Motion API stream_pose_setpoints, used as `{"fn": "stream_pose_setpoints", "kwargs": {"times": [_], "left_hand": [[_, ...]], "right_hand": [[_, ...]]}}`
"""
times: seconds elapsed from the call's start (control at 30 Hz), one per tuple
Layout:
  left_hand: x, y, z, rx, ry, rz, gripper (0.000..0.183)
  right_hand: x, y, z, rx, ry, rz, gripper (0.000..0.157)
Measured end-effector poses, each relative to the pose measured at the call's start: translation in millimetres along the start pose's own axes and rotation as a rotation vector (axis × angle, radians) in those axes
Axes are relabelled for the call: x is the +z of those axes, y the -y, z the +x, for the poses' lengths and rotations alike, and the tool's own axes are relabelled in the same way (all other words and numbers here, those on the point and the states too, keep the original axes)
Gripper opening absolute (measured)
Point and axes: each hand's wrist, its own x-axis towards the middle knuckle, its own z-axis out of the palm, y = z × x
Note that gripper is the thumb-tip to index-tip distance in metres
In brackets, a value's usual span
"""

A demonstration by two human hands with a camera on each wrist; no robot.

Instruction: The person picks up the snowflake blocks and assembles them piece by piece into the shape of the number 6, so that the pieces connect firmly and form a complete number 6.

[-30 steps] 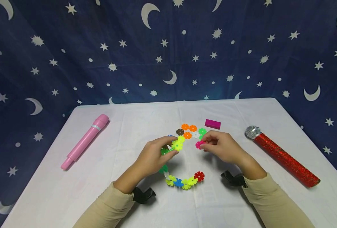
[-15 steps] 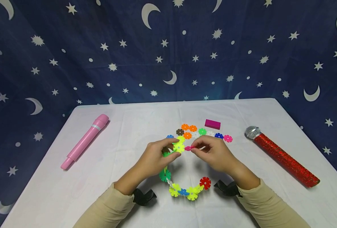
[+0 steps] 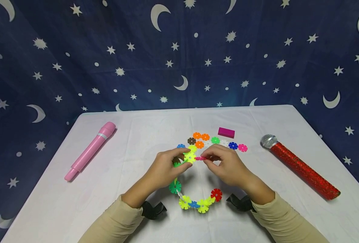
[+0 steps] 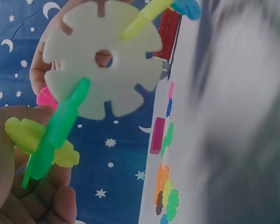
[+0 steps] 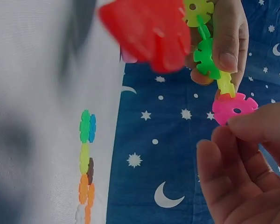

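My left hand [image 3: 164,170] holds a curved chain of notched plastic discs by its upper end, at a yellow disc [image 3: 189,157]. The chain hangs in a loop through green, white, yellow and blue pieces to a red disc [image 3: 216,194] at its free end. Between thumb and fingertips, my right hand [image 3: 228,165] pinches a pink disc [image 5: 228,108]. That disc stands edge-on to the yellow one in the head view, its notched rim right at the yellow disc's edge. In the left wrist view, a white disc [image 4: 126,84] of the chain covers part of the hands.
Loose discs lie beyond the hands: orange ones [image 3: 205,137], a brown one [image 3: 191,141], a dark blue one [image 3: 233,145] and a pink one [image 3: 242,147]. A magenta block [image 3: 226,132] is behind them. A pink microphone [image 3: 91,150] lies left, a red glittery microphone [image 3: 304,168] right.
My right hand has moved left, bringing the pink disc to the yellow one. The chain's lower end has shifted toward me. Loose blue and pink discs behind the right hand have come into view.
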Motion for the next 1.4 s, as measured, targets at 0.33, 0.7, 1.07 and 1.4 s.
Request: {"fn": "stream_pose_setpoints", "kwargs": {"times": [0.33, 0.7, 1.07, 1.4], "left_hand": [[0.7, -0.6, -1.9, 0.037, -0.039, 0.027, 0.040], [2.3, -2.4, -0.4, 0.059, -0.062, 0.044, 0.040], [5.3, 5.0, 1.3, -0.028, -0.032, -0.009, 0.039], [7.2, 5.2, 0.3, -0.066, -0.012, 0.043, 0.042]], "right_hand": [[8.5, -4.0, -0.1, -0.169, -0.129, 0.001, 0.028], [12.0, -5.1, 1.0, -0.209, -0.171, -0.049, 0.026], [-11.5, -21.1, 2.7, 0.233, 0.123, -0.101, 0.035], [-29.5, -61.2, 0.1, 0.539, 0.248, -0.191, 0.045]]}}
